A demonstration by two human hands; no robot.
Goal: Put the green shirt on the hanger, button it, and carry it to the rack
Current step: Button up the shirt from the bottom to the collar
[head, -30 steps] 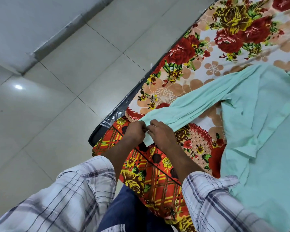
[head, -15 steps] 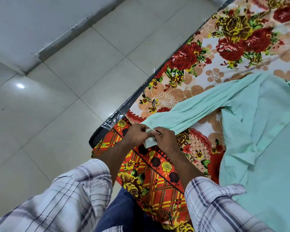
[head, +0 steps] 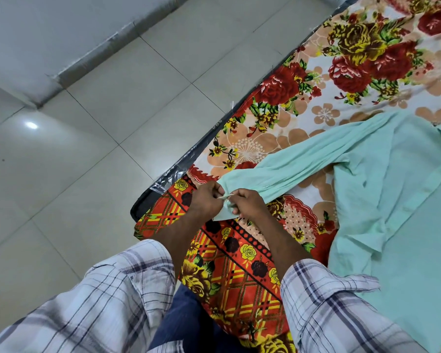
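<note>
I see left hand (head: pixel 205 201) and right hand (head: pixel 250 203) pinching shirt (head: pixel 392 189) cuff (head: pixel 220 215) between curled fingertips (mattress (head: pixel 201 146) lettering unreadable).

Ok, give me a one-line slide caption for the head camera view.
Left hand and right hand pinch the sleeve cuff of the green shirt lying on a floral bedsheet.

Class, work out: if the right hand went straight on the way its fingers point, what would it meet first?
Likely the left hand, right behind the green shirt cuff pinched between them.
</note>
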